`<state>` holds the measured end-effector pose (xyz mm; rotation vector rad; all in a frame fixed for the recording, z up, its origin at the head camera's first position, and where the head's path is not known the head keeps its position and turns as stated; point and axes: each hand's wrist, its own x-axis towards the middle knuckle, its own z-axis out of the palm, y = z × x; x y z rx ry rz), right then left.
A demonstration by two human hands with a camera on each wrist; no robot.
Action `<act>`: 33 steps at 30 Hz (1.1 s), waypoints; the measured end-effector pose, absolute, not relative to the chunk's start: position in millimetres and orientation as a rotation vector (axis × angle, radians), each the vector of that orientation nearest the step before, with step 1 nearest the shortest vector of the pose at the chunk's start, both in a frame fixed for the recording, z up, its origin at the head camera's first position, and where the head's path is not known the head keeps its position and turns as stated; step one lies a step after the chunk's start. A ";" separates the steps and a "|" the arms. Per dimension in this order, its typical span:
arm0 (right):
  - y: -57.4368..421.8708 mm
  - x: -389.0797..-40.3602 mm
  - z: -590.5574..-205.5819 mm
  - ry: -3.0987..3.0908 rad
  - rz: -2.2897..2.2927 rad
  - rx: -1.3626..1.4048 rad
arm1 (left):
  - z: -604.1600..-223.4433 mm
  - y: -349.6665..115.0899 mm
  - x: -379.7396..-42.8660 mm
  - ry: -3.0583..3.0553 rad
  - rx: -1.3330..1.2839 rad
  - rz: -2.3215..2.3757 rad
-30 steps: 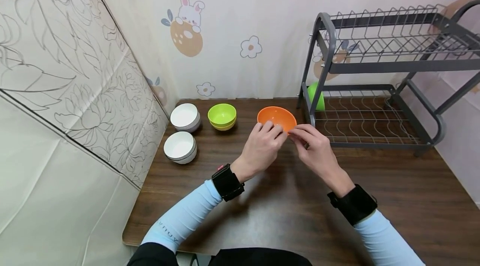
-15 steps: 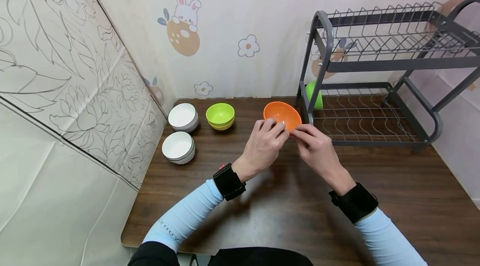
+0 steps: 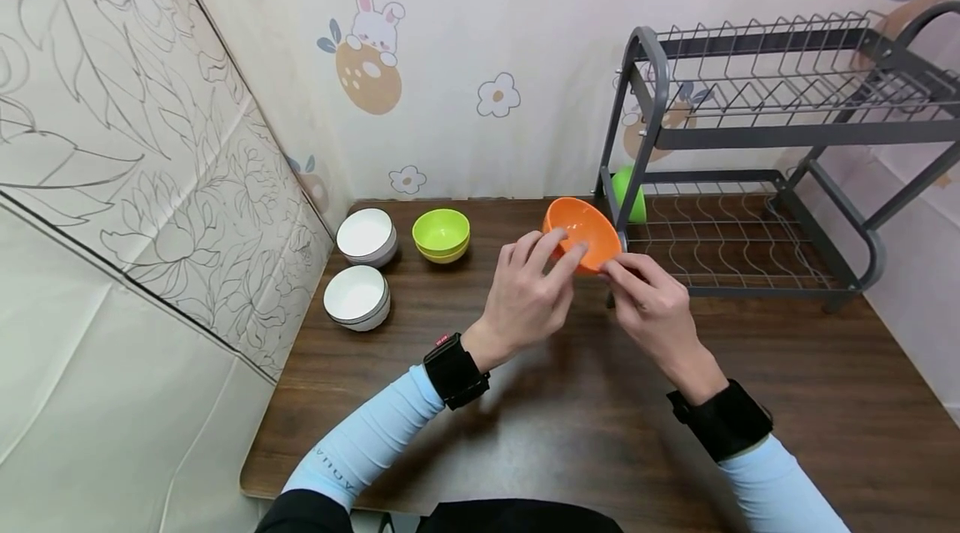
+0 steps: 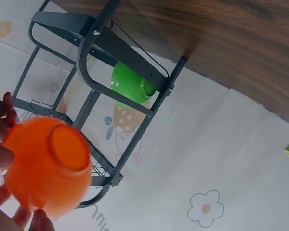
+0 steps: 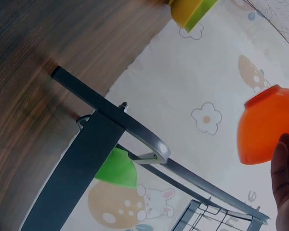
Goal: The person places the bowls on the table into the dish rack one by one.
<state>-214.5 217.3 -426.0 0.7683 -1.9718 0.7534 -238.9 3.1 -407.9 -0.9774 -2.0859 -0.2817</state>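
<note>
An orange bowl (image 3: 588, 224) is held tilted in front of the dish rack's left end, its inside facing me in the head view. My right hand (image 3: 656, 308) pinches its near right rim between thumb and fingers. Loosely spread, the fingers of my left hand (image 3: 528, 295) overlap the bowl's near left side. In the left wrist view the orange bowl (image 4: 48, 166) shows its underside and round foot, with fingertips close around the rim. The right wrist view shows the same bowl (image 5: 269, 125) at the right edge, a thumb against it.
A two-tier grey dish rack (image 3: 787, 134) stands at the right; a green bowl (image 3: 630, 193) leans at the left end of its lower tier. Back left on the wooden table (image 3: 465, 450) are a green bowl (image 3: 441, 230) stacked on a yellow one and two white bowl stacks (image 3: 357, 293).
The orange bowl has moved right towards the rack and tilted more. My left fingers have loosened and straightened from the rim. My right hand has moved right with the bowl.
</note>
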 end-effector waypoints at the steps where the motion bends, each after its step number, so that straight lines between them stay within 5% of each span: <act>1: 217.9 -213.3 -425.4 -1.951 0.758 0.760 | -408.1 3.0 -238.7 -2.084 -0.971 -0.301; 33: 261.0 -200.4 -409.5 -1.663 0.987 0.170 | -419.6 15.4 -245.6 -2.124 -0.991 -0.483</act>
